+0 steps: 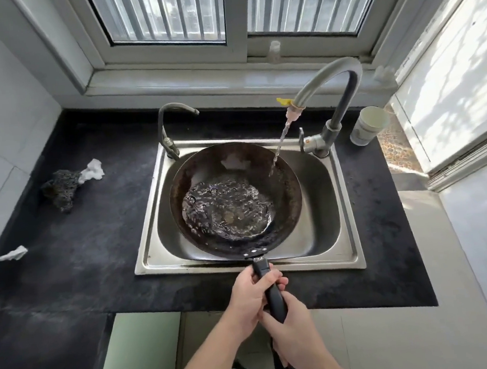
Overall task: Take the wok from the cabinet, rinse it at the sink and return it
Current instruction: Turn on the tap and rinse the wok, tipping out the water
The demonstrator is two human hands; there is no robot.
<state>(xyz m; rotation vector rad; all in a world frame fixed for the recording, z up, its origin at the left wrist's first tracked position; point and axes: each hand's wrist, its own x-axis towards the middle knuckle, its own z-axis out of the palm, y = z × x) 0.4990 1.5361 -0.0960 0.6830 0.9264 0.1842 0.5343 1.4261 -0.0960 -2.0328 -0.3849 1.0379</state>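
Observation:
A dark wok point(282, 198) lies in the steel sink point(339, 204), its bowl holding rippling water. Its black handle point(272, 291) sticks out over the sink's front rim toward me. My left hand point(251, 296) grips the handle near the wok. Just behind it, my right hand point(294, 328) grips the handle's end. Water streams from the tall grey faucet point(337, 86) onto the wok's right inner wall.
A second, smaller tap point(168, 126) stands at the sink's back left. A dark scrubber point(60, 190) and white paper scraps lie on the black counter point(93, 243) to the left. A white cup point(369, 126) stands at the right. Below the counter a pale green cabinet door point(140, 358) shows.

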